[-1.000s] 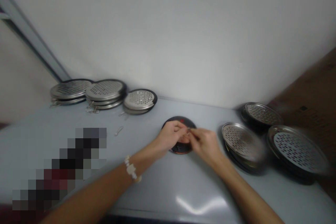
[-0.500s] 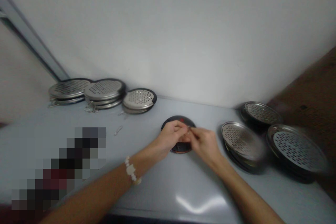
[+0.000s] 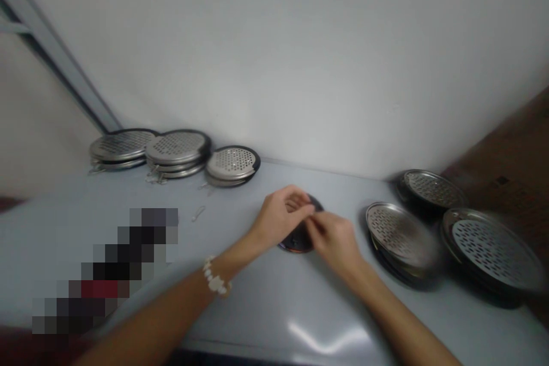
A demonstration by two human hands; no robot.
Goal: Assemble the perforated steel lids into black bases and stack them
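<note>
My left hand and my right hand meet fingertip to fingertip at the middle of the table. Both are closed in a pinch, and whatever lies between the fingers is hidden and too small to name. Beneath them a round black disc lies on the table, mostly covered by my hands. A small metal wire clip rests on the table, left of my left hand. The nearest item to my right hand is a pile of round metal graters with oblong holes.
Stacked round graters with dark rims, the left stack, the middle stack and the right stack, stand along the wall. More graters lie at the right. A pixelated patch covers the left side of the grey table.
My left hand's fingers are more arched and a little higher over the disc. My hands stay together. The whole view has shifted slightly, so the stacks appear further right.
</note>
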